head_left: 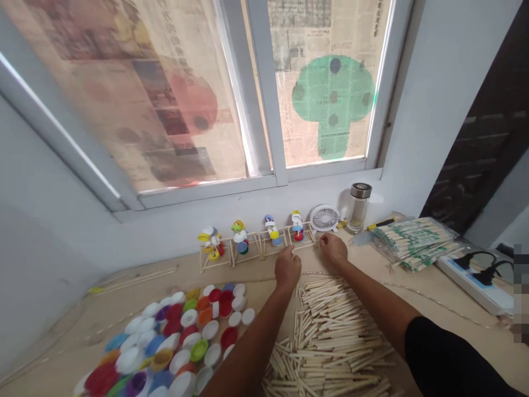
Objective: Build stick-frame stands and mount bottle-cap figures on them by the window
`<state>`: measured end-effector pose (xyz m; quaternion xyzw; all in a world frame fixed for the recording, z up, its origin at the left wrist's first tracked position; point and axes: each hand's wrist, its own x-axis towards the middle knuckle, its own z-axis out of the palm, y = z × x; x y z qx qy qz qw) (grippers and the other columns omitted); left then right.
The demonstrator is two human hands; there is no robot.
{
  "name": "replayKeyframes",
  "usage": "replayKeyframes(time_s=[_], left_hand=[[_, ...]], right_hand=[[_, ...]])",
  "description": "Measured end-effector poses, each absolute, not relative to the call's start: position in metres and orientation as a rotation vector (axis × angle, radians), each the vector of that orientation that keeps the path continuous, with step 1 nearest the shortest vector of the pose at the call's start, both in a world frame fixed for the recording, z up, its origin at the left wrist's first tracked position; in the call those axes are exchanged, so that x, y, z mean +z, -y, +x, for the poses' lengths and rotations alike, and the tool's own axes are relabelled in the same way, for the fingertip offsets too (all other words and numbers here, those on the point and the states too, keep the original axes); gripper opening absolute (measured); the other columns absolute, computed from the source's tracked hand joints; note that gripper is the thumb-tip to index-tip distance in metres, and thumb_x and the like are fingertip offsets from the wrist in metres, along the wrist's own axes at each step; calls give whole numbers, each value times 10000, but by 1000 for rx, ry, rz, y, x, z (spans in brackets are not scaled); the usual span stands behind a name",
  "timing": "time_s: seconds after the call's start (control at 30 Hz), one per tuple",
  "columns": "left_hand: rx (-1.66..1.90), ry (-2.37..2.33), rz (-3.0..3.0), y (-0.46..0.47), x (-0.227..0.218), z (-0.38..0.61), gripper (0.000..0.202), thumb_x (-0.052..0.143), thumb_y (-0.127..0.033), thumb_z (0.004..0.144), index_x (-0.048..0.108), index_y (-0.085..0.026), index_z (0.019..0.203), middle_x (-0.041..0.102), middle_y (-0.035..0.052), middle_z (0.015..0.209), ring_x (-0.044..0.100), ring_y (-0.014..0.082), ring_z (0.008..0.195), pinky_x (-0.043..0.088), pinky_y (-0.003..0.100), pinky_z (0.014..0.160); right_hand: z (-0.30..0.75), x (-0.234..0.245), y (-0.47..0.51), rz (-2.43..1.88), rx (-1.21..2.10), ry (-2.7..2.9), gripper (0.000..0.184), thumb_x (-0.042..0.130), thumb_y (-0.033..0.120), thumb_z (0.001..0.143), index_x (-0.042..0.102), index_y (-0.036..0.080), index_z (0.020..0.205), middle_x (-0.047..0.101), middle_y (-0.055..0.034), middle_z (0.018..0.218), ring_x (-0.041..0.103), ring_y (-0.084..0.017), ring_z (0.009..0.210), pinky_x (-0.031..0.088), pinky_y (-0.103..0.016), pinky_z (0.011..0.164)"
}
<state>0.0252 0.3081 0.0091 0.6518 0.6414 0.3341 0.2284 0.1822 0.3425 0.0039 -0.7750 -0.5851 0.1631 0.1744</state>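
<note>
Four small wooden stick frames stand in a row below the window, each with coloured bottle caps set on it like a little wheel. At the right end is one stick frame (306, 236) carrying white, red, blue and yellow caps. My left hand (288, 268) has its fingers closed at this frame's near lower edge. Against its right end, my right hand (334, 251) is closed with fingertips pinched together. The fingertips partly hide the contact points. To the left stand the other stick frames (247, 251), close side by side.
Many bottle caps (189, 318) lie at the left front, beside a large pile of short sticks (330, 320). A white fan (324, 218) and a glass bottle (357, 212) stand at the back. Packaged sticks (417, 237) and a power strip (475, 284) are on the right.
</note>
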Motion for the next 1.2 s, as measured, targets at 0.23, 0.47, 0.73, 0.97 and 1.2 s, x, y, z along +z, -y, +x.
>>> replayKeyframes(time_s=[0.23,0.47,0.73,0.97,1.2], left_hand=[[924,-1553,1879,-250,45,15,326,537,-361,878,543,-175,1144,572,77,1172,584,187,997,503,413,845],[1049,-1363,1854,-145,75,-3,246,451,-208,859,696,-199,872,720,9,767,660,158,855,473,335,891],[1237,-1505,1672,-7,55,-43,341,427,-335,902,710,-219,753,710,-21,670,664,115,690,494,217,728],[1456,-1921,1533,71,2,-107,311,386,-313,925,667,-182,911,698,35,753,654,170,765,497,298,714],[1565,-2057,1736,81,-24,-116,227,401,-215,900,625,-192,870,672,51,862,609,188,889,461,368,844]], right_hand=[[184,25,-311,-2112,529,1671,275,540,320,922,558,190,1164,570,-73,1189,594,-191,987,510,-388,832],[172,47,-261,-1906,581,1767,285,544,325,920,554,177,1163,573,-73,1177,600,-187,968,517,-390,818],[137,57,-181,-1474,678,1974,360,441,427,847,687,169,795,689,-27,710,622,-179,662,449,-269,606],[100,41,-91,-1205,888,2110,454,418,553,828,642,190,675,621,-10,574,557,-158,544,439,-255,550],[80,-15,-16,-1305,1026,1826,546,442,671,779,681,179,791,641,-34,602,553,-168,537,442,-249,492]])
